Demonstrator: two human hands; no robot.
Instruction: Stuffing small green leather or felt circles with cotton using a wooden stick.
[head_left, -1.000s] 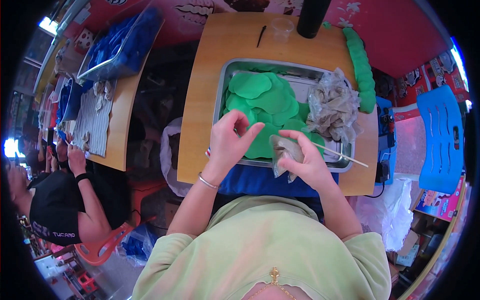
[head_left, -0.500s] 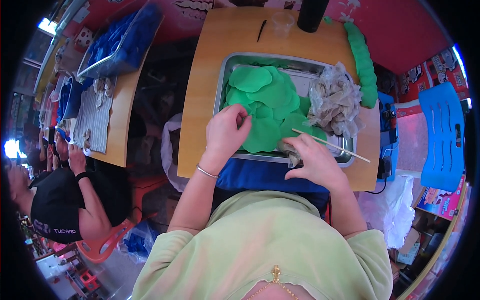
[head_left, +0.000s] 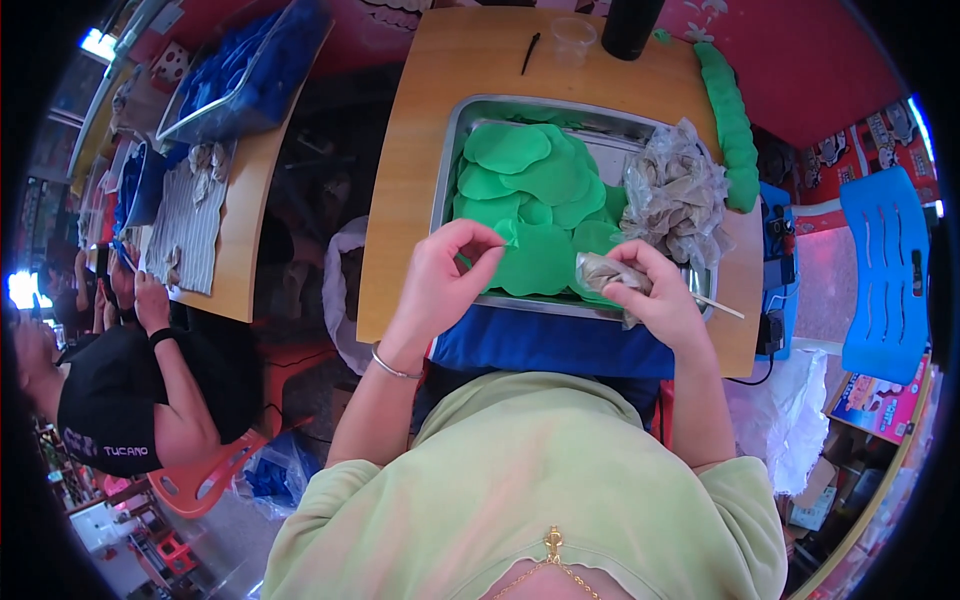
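Observation:
A metal tray on the table holds a pile of thin round green sheets that overlap one another. Above the pile's near part, my left hand pinches with thumb and forefinger what looks like the raised edge of a green sheet. My right hand is closed around a greyish-brown lump wrapped in clear plastic, at the tray's near right. A thin wooden stick pokes out beside that hand, mostly hidden behind it. A heap of similar plastic-wrapped lumps fills the tray's right side.
Behind the tray are a dark cylinder, a clear cup and a thin black stick. A long green roll lies along the table's right edge. To the left, another person sits by a second table.
My right hand has lifted the wrapped lump and closed around it, covering more of the stick. My left hand has shifted slightly, and a bit of green now rises at its fingertips.

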